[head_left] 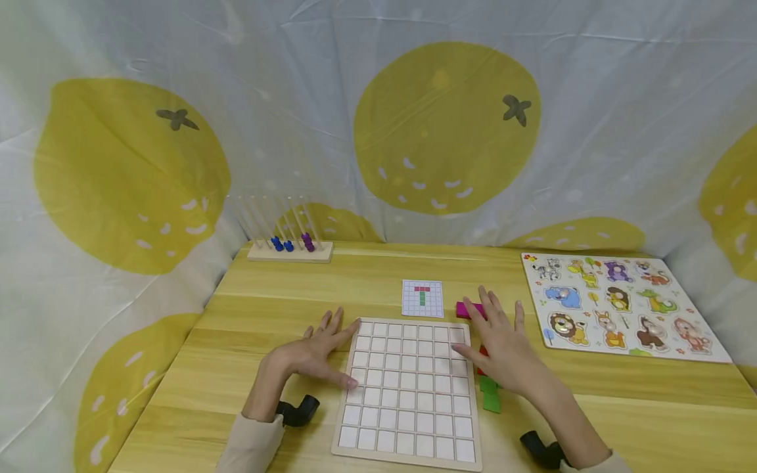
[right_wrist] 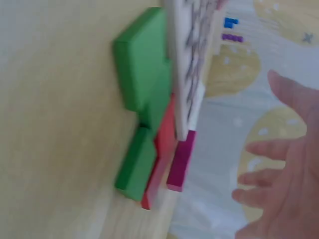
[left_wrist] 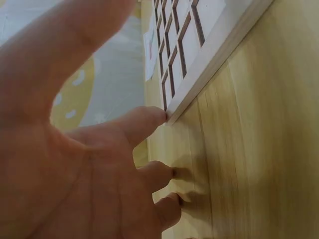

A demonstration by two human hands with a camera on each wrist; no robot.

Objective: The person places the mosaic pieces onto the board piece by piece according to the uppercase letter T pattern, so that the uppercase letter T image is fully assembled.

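A wooden board (head_left: 408,384) with a grid of pale squares lies on the table. My left hand (head_left: 310,355) is spread at its left side. The index fingertip touches the upper left corner, and the thumb lies at the left edge. My right hand (head_left: 503,351) is spread above the board's right edge, holding nothing. Below and beside it are a magenta block (head_left: 467,310), a red piece (right_wrist: 167,129) and green pieces (head_left: 491,401), partly hidden by the hand in the head view. Behind the board lies a pattern card (head_left: 434,305) with a red and green T.
At the back left stands a peg rack (head_left: 290,253) with blue and purple beads. An animal picture puzzle (head_left: 633,305) lies at the right on the wooden table (head_left: 183,407). A lemon-print cloth (head_left: 284,131) hangs behind the table.
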